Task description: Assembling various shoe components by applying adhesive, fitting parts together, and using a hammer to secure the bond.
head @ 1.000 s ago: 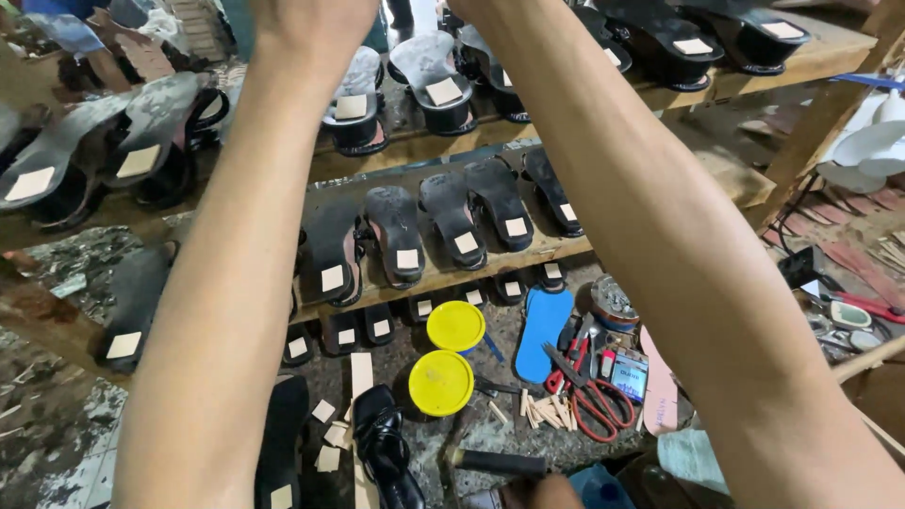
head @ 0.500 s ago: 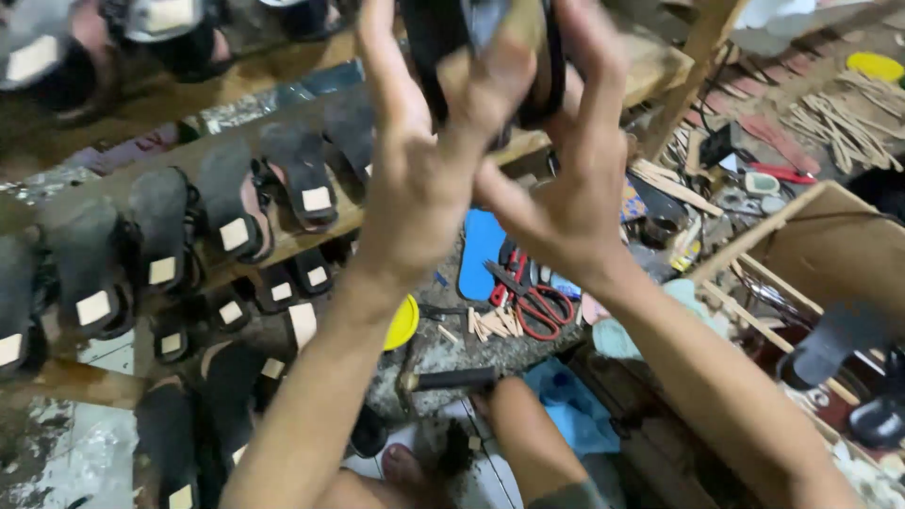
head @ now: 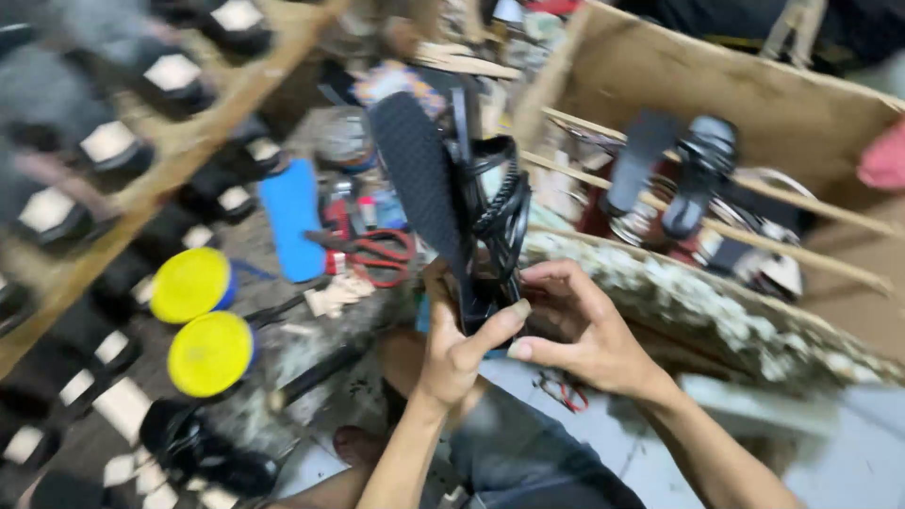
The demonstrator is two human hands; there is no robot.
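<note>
Left hand, right hand grip upright black sandal heel.

A single camera on the person's head looks steeply down, tilted, and close onto the black sandal held at the centre of the frame. Left of the sandal it takes in a wooden rack; right of it, a wooden crate.

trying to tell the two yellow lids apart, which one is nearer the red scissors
The upper yellow lid, the one just below the blue sole. The lower yellow lid lies farther down and so farther from the red scissors.
</note>
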